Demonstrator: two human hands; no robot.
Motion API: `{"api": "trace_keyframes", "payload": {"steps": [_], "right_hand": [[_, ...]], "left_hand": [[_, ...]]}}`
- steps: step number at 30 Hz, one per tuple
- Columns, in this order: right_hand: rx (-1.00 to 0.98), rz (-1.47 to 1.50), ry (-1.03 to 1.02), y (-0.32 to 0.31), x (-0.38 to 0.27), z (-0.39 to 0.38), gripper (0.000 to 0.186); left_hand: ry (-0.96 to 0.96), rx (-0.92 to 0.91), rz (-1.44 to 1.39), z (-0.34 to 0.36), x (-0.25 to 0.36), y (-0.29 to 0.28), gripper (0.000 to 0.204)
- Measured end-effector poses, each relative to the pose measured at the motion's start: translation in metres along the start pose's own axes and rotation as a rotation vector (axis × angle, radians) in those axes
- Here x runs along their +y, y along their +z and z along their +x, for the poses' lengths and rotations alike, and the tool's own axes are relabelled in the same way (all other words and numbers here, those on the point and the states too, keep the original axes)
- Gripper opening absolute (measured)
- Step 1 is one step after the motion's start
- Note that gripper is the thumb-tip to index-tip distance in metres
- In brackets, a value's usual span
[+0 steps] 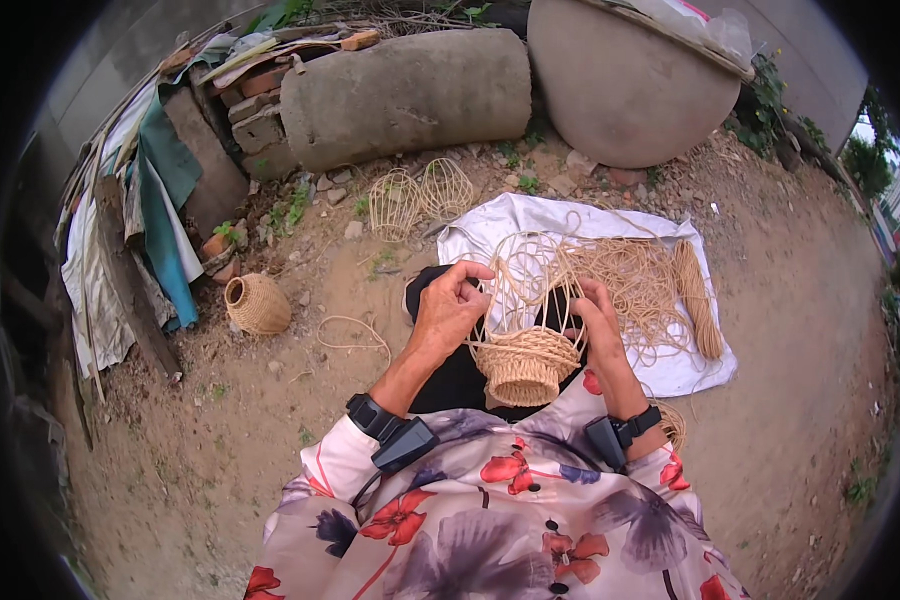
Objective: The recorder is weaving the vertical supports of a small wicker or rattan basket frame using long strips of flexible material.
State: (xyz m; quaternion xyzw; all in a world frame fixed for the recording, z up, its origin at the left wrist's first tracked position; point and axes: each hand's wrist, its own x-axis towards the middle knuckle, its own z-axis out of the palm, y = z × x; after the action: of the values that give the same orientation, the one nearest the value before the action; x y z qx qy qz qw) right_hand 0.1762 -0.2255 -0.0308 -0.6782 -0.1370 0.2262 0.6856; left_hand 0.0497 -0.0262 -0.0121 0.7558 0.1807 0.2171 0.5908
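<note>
While the person is sitting on the bare dirt ground (270, 440), both hands are working on a half-woven basket (525, 360) that is resting in the lap, just in front of the flowered shirt (490, 520). Only the bottom part of the basket is filled in with tight weaving; above that band the thin upright ribs (530, 265) are standing bare and curving together toward the top, so by the look of it roughly a third is woven and the whole upper cage is waiting to be filled. The left hand (450, 305) is curling closed around the ribs at the upper left, fingers pinching a strand there. The right hand (598, 320) is pressing against the right side of the frame with its fingers bent around the ribs, gripping them. A loose heap of cane strands (640, 285) is lying on a white cloth (515, 215) just beyond the basket, so plenty of material is on hand. Two bare frames (420, 200) are sitting near the cloth's far corner, unwoven, and a finished small basket (257, 303) is lying on its side well apart to the left, near a pile of bricks and boards (220, 120)
</note>
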Motion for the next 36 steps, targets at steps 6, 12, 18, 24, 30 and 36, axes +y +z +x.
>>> {"api": "trace_keyframes", "payload": {"steps": [6, 12, 18, 24, 30, 36], "right_hand": [[-0.041, -0.091, -0.045, 0.0, 0.009, 0.002, 0.042], [-0.06, -0.078, -0.042, 0.0, 0.01, 0.003, 0.04], [-0.051, -0.028, -0.064, -0.001, 0.01, 0.002, 0.044], [-0.076, -0.012, -0.04, -0.001, 0.008, 0.001, 0.042], [-0.077, -0.024, -0.019, -0.001, 0.008, 0.002, 0.041], [-0.082, 0.001, -0.058, -0.002, 0.012, 0.005, 0.042]], "left_hand": [[0.071, 0.108, 0.031, -0.003, 0.008, -0.004, 0.017], [0.274, 0.131, 0.153, -0.008, 0.007, 0.0, 0.021], [-0.15, -0.21, -0.231, -0.007, 0.025, -0.015, 0.024], [-0.126, -0.215, -0.331, 0.009, 0.025, 0.002, 0.026], [-0.127, -0.151, -0.258, 0.015, 0.032, 0.006, 0.025], [0.277, -0.062, 0.594, 0.007, 0.018, 0.014, 0.023]]}}
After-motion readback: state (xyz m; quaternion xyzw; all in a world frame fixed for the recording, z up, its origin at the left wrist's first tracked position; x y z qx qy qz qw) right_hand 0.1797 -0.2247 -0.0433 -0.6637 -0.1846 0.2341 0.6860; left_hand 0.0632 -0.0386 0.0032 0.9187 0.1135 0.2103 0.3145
